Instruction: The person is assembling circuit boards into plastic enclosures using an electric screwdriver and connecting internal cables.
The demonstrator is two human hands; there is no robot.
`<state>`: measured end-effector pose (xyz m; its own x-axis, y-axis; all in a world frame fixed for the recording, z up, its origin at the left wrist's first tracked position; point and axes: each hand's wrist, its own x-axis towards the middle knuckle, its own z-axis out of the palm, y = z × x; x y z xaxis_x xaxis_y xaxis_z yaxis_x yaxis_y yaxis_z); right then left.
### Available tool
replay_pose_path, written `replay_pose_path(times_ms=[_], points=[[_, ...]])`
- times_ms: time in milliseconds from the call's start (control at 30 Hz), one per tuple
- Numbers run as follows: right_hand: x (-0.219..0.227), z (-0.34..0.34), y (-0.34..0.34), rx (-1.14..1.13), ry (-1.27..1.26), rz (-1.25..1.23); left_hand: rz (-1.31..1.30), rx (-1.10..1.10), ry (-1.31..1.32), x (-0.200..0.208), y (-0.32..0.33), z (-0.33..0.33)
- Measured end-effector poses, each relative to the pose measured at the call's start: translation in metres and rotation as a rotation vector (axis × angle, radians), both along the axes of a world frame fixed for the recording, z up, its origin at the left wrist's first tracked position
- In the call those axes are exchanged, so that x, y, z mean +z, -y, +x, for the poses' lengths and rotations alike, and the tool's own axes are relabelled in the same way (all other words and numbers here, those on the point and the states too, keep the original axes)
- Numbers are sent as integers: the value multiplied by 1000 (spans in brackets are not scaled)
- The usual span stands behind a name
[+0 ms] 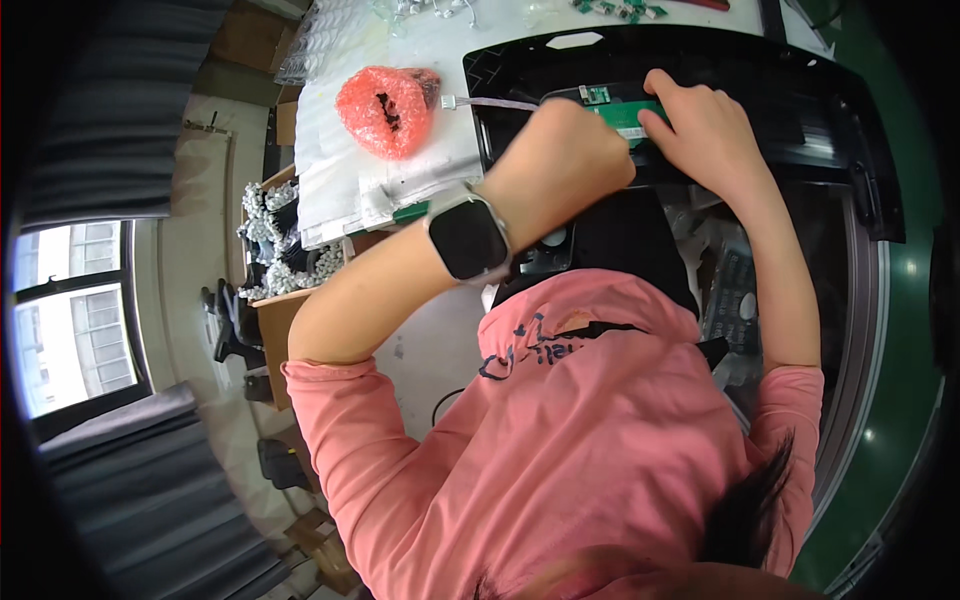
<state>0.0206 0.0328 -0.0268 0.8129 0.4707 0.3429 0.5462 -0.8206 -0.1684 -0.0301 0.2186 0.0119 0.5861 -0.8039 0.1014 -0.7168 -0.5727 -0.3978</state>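
A long black panel [820,120] lies across the table's front edge. Set in it is a green circuit board [628,118], partly covered by my hands, with a smaller green board [594,95] beside it. My left hand [575,150] is closed into a fist over the panel's near edge, at the left end of the green board. Whatever its fingers hold, if anything, is hidden. My right hand [705,125] rests over the board's right end, thumb and index finger apart. A thin cable with a white connector [449,102] runs out from the panel's left side.
A red bubble-wrap bundle [385,110] sits on the white table [325,180] to the left. Small green boards [620,10] lie at the back edge. Below left, a cardboard box [285,295] holds several white-and-black cables. Plastic-wrapped parts [735,300] lie below the panel at right.
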Motion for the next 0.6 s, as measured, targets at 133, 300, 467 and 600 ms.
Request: replay_pose_path(times_ms=[133, 300, 467, 600], points=[[49, 18, -43, 217, 138, 285, 208, 228, -99, -3, 14, -14], [54, 41, -133, 902, -62, 418, 20, 176, 128, -5, 1, -27], [74, 35, -53, 518, -200, 306, -643, -97, 79, 11, -34, -57], [51, 22, -3, 349, -215, 104, -933, -53, 75, -4, -63, -81]])
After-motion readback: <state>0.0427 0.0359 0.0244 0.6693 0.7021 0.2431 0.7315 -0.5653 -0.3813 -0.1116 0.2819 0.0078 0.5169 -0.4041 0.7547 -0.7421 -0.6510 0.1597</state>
